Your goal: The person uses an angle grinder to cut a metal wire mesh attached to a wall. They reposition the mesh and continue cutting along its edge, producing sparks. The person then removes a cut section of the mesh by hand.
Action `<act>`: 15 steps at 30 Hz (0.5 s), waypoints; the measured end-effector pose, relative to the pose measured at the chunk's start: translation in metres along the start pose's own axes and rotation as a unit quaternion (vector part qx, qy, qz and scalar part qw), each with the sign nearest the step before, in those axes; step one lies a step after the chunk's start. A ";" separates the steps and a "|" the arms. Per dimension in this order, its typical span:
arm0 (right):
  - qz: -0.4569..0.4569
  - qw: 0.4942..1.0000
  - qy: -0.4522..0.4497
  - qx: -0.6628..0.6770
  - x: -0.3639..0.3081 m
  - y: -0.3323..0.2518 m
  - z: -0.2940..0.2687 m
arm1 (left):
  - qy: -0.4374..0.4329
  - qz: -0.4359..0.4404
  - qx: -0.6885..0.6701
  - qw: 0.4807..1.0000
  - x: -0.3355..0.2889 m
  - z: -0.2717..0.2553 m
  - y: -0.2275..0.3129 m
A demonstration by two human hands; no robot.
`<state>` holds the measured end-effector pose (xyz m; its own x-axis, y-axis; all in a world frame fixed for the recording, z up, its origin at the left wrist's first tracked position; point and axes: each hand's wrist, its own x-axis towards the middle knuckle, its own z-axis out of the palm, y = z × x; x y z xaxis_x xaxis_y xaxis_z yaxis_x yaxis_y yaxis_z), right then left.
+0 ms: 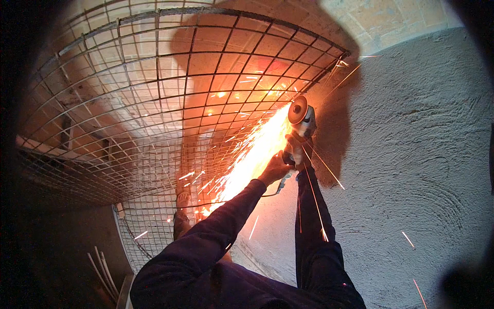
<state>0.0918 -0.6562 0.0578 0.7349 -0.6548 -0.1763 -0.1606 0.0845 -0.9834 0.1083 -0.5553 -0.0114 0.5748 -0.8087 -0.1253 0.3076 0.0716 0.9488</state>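
An angle grinder (309, 123) with a round disc (297, 109) is raised against the right side of a wire mesh panel (224, 51). A bright stream of sparks (252, 152) pours from the disc down toward the lower left. My right hand (296, 148) is closed round the grinder's body just below its head. Lower down, my left hand (276, 169) grips the rear end, its fingers partly hidden by glare. A cord (280, 186) hangs beneath the tool. Whether the disc is touching a wire is lost in the brightness.
A rough plastered wall (411, 134) curves along the right, beside the grinder. Bare brickwork (396, 20) shows above it. The mesh spreads across the left and bends down toward my feet. Several thin pale rods (104, 275) lean at the lower left. Stray sparks fly over my sleeves.
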 end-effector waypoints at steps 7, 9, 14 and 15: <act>-0.026 0.996 0.026 -0.081 0.000 -0.006 0.002 | -0.043 0.022 -0.094 0.994 -0.007 -0.001 0.008; -0.023 0.998 -0.008 -0.056 0.004 0.001 -0.006 | -0.007 0.067 -0.005 0.998 -0.003 0.002 0.000; -0.059 0.984 0.007 -0.170 0.011 0.035 -0.026 | 0.013 0.019 -0.045 0.999 0.000 0.006 -0.027; -0.091 0.982 0.002 -0.168 0.009 0.040 -0.027 | 0.007 0.031 -0.040 0.999 -0.001 0.004 -0.029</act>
<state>0.0741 -0.6795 0.0179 0.7693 -0.6388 0.0008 -0.2359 -0.2852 -0.9290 0.0956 -0.5584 -0.0381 0.6046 -0.7933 -0.0718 0.3303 0.1677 0.9289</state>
